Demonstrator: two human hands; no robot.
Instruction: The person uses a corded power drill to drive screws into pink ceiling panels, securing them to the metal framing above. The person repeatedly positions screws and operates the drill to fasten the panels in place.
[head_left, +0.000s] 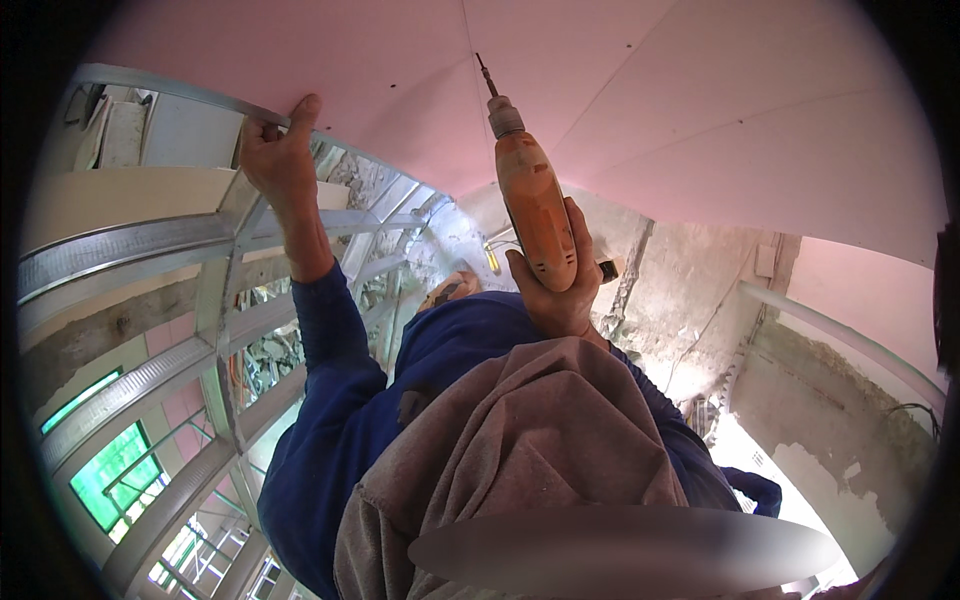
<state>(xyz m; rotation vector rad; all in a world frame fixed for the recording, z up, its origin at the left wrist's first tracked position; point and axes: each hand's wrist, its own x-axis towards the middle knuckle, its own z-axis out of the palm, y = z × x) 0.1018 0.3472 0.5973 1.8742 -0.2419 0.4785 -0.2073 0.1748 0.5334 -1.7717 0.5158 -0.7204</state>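
Observation:
An orange power drill (535, 205) is in my right hand (568, 298), whose fingers and thumb wrap its rear end. Its long thin bit points up and away toward the pink wallboard (560, 50); whether the tip touches the board I cannot tell. At the board's left edge, my left hand (287, 170) is closed on a thin metal channel (180, 92). The thumb lies along the pink face, while the curled fingers are partly hidden behind the channel. Small dark screw-like spots dot the board.
A metal stud frame (130, 250) spans the left side, with rubble (265, 350) and a green-covered window (115, 475) beyond it. Rough, patched walls (690, 270) stand at the right. Below lies a small yellow object (491, 258). Brown cloth (510, 430) covers the lower middle.

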